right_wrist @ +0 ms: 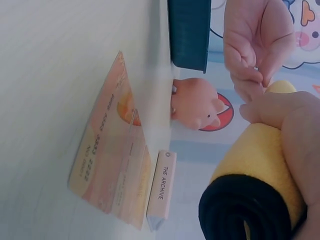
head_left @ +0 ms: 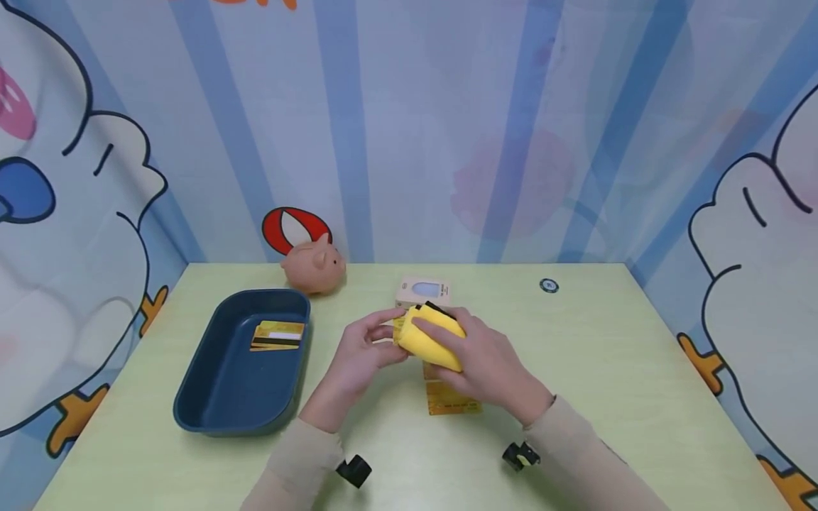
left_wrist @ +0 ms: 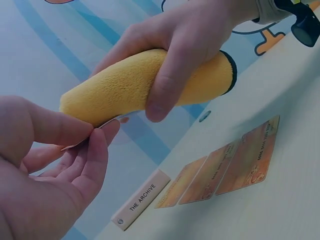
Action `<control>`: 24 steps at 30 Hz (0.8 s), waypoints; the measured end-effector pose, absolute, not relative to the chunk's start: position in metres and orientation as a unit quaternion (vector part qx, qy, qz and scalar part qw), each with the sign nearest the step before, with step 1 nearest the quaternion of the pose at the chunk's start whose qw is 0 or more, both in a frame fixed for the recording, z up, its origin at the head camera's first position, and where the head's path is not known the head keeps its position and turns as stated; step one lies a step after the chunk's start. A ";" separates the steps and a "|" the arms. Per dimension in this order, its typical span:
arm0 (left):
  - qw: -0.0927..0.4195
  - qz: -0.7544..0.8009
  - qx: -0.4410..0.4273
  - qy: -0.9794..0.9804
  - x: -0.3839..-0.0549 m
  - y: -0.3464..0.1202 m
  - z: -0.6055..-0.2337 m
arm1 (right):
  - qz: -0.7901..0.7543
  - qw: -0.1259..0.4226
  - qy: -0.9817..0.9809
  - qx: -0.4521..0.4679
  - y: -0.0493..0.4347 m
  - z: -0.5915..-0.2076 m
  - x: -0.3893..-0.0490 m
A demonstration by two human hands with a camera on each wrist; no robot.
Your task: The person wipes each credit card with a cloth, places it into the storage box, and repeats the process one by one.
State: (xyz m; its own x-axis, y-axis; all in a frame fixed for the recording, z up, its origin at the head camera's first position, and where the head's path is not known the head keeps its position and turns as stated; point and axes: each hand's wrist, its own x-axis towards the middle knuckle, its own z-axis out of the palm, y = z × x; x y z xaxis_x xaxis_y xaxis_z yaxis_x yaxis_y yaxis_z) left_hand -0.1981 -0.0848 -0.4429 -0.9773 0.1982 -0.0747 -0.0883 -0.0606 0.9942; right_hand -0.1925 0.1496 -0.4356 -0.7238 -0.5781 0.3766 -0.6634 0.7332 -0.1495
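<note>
Legible on the side of a pale box (left_wrist: 141, 199): "THE ARCHIVE", with a small round emblem (left_wrist: 120, 221) at one end. Printed on gold cards (head_left: 455, 399), in a row on the table (head_left: 639, 397) near the box: strings of digits, one ending "3333 2222" in the right wrist view, with a line beginning "NO" beside it; otherwise too blurred to read. High on the striped backdrop (head_left: 409, 142), orange lettering (head_left: 289, 3) cut off by the frame.

Forearms converging from the lower edge, both hands above the table. Right hand (head_left: 483, 360) wrapped round a yellow plush roll (head_left: 429, 348), thumb and fingers on opposite sides, above the gold cards. Left hand (head_left: 359, 351) pinching a thin card (head_left: 399, 330) between thumb and fingertips at the roll's left end, palm turned toward the right hand. To the left, a blue tray (head_left: 233, 387) with black-striped cards (head_left: 277, 336) inside; behind it, a piggy bank (head_left: 314, 267).
</note>
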 end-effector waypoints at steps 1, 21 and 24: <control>0.098 0.728 0.043 0.677 -0.199 -0.086 -0.442 | 0.140 0.155 -0.918 0.336 0.150 -0.436 -0.193; 0.101 0.746 0.020 0.658 -0.199 -0.093 -0.434 | 0.142 0.154 -0.926 0.314 0.178 -0.440 -0.196; 0.102 0.748 0.019 0.655 -0.200 -0.094 -0.433 | 0.154 0.153 -0.925 0.311 0.182 -0.440 -0.197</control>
State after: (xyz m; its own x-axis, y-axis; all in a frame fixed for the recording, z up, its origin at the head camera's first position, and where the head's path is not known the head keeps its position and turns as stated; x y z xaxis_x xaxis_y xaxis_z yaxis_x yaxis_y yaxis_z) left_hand -0.1996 -0.0944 -0.4328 -0.9784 0.1779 -0.1051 -0.1276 -0.1204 0.9845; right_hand -0.1968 0.1821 -0.4397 -0.7601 -0.5279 0.3789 -0.6221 0.7596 -0.1896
